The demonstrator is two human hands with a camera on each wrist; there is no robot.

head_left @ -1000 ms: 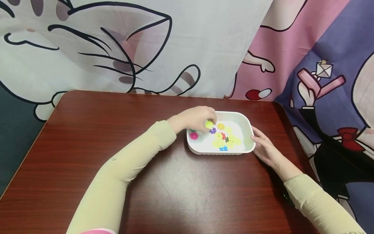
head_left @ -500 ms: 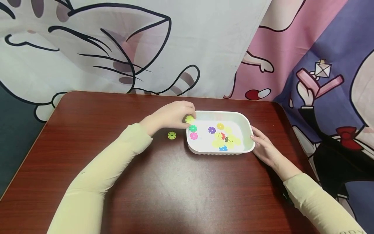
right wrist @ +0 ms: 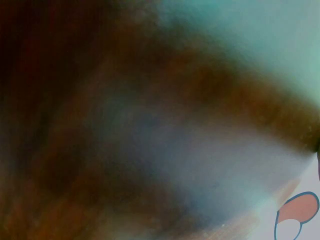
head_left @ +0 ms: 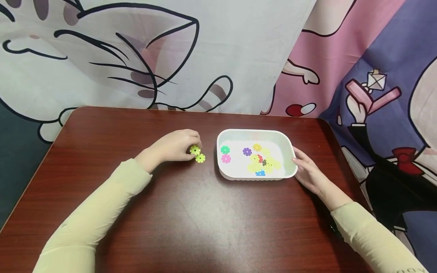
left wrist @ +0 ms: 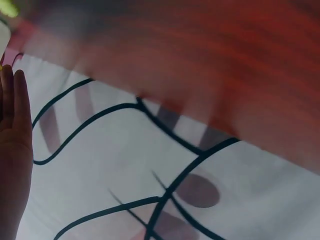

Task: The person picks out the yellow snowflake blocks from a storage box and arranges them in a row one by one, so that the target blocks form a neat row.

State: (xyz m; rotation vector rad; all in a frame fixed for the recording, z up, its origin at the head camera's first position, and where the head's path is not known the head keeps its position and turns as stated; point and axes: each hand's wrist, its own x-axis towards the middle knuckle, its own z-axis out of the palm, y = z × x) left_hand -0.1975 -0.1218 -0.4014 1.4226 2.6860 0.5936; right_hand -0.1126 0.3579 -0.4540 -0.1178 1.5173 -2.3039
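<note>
My left hand (head_left: 177, 146) pinches a yellow-green flower-shaped plastic disc (head_left: 195, 149) between thumb and fingers, just over the table left of the tray. Right beside it a second yellow-green disc (head_left: 200, 158) lies on the wood; whether the two touch, I cannot tell. The right end of the white tray (head_left: 222, 171) is held by my right hand (head_left: 308, 170), thumb at the rim and fingers along the outer wall. Inside lie a green disc (head_left: 225, 149), a pink disc (head_left: 226, 159), a purple disc (head_left: 247, 151), a blue piece (head_left: 260, 173) and several yellow ones.
The brown table (head_left: 164, 212) has a rounded back edge against a white curtain (head_left: 252, 57) with a cartoon cat. Another printed curtain (head_left: 392, 113) hangs along the right side. The right wrist view is mostly dark blur.
My left hand has gone from inside the tray, over its left rim, to the table on the left, carrying a yellow-green disc. My right hand stays on the tray.
</note>
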